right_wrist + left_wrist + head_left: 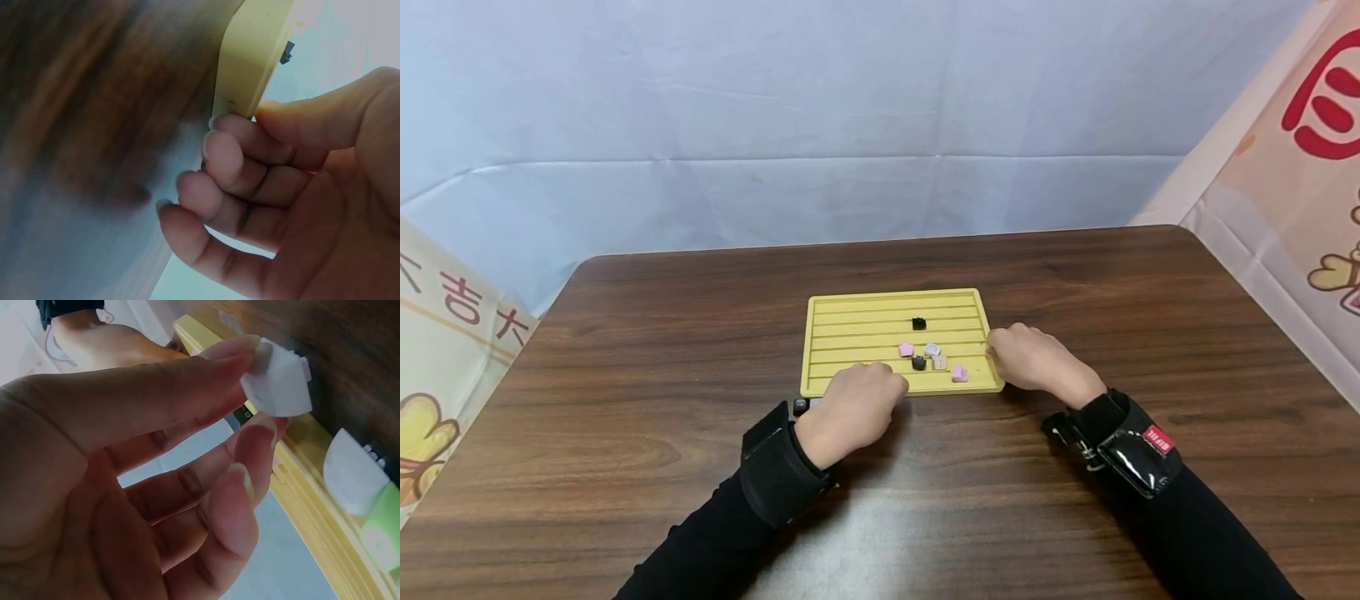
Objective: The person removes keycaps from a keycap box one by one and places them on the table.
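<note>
My left hand (pixel 854 410) is at the near edge of a shallow yellow ridged tray (pixel 853 321). Its thumb and a finger pinch a small white block with tiny studs (pixel 279 381), clearest in the left wrist view and hidden in the head view. At the tray's right side, my right hand (pixel 1036 358) grips the rim between thumb and curled fingers. Small pieces lie on the tray: a black one (pixel 919 323) farther back, and a pink piece (pixel 906 350), another black piece (pixel 919 363) and a beige piece (pixel 939 362) close together.
Another pink piece (pixel 959 374) lies near the tray's front right. Along the near edge, the left wrist view has a second white block (pixel 353 475) beside a green one (pixel 381 531). A dark piece (pixel 801 406) sits left of my left hand on the brown table (pixel 700 350).
</note>
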The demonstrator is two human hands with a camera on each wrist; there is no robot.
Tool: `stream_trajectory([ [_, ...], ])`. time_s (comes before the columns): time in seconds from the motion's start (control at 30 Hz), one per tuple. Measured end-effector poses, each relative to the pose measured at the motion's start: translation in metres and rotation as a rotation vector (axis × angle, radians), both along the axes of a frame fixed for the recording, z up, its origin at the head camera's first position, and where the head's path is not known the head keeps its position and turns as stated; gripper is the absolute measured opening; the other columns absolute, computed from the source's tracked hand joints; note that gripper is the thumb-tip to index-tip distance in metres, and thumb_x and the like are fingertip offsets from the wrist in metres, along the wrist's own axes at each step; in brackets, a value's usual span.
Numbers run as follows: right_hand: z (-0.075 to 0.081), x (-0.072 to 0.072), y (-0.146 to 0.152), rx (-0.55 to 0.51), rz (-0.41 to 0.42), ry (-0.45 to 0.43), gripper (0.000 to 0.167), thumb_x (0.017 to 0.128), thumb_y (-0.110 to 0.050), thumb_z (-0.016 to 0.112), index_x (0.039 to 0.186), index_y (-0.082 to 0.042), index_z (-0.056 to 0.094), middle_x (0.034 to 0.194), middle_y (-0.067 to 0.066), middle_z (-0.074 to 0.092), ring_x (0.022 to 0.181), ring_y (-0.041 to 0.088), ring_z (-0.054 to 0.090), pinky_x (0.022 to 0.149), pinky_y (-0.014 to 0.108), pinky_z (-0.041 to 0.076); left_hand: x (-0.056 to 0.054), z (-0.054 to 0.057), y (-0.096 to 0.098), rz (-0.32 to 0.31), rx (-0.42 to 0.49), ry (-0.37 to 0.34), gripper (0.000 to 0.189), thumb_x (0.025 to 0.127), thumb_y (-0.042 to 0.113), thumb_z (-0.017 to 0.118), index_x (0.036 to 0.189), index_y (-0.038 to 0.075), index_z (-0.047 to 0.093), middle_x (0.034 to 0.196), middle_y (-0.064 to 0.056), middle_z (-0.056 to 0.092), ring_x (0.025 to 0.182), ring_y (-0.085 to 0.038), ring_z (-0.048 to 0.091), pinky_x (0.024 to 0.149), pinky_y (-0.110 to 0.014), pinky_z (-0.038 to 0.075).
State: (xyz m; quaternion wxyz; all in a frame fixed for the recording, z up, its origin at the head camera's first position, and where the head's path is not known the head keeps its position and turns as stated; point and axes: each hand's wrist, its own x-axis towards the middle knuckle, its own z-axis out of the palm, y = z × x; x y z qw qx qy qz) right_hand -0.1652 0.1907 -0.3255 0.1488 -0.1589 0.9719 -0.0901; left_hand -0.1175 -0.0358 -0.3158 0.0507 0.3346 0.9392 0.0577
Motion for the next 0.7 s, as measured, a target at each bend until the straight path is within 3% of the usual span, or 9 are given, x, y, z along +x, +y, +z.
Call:
stream_trajectory([
  [0.47,-0.0008,0.0007,0.0001,-0.017,0.004,0.002,0.018,0.094,-0.007,0.041,0.082,-0.004,0.055,0.063,0.004,0.044,0.054,0.016,0.041,0.05,0.027,0.033,-0.0008,0.0013,-0.0025,0.023,-0.022,-0.046,0.024,0.09,0.001,0.054,0.07,0.014,0.06,0.067,-0.002,0.043,0.057,-0.014,0.042,0.047,-0.024,0.033],
  [0.7,-0.0013,0.0006,0.0,-0.011,-0.002,-0.001,0.017,0.094,-0.006,0.041,0.083,-0.003,0.055,0.064,0.004,0.044,0.054,0.017,0.041,0.05,0.028,0.033,-0.0015,-0.0014,-0.0037,0.029,-0.01,-0.027,0.021,0.092,0.006,0.054,0.075,0.012,0.066,0.068,-0.003,0.044,0.057,-0.014,0.041,0.047,-0.024,0.034],
])
